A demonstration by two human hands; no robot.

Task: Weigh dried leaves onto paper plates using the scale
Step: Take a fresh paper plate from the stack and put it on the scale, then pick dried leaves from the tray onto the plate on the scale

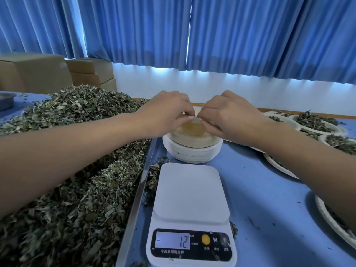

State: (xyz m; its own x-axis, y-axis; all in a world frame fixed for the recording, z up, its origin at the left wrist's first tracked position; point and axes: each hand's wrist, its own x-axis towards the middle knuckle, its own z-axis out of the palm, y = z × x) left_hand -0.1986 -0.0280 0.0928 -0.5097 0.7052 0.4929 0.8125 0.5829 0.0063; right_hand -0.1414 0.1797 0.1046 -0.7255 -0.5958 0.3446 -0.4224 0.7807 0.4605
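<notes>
Now the stack of paper plates [192,153] sits on the blue table [260,189], just behind the white scale [190,197]. The left hand [165,110] and the right hand [229,114] both pinch the edge of the top plate [192,128] with curled fingers. The scale's screen reads 12. A big heap of dried leaves [77,170] fills the metal tray [137,191] on the left. More plates with leaves [317,126] lie on the right

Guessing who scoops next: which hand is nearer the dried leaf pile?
Left. The left hand is at the plate stack, next to the leaf pile; the right hand is across the stack, farther off.
</notes>
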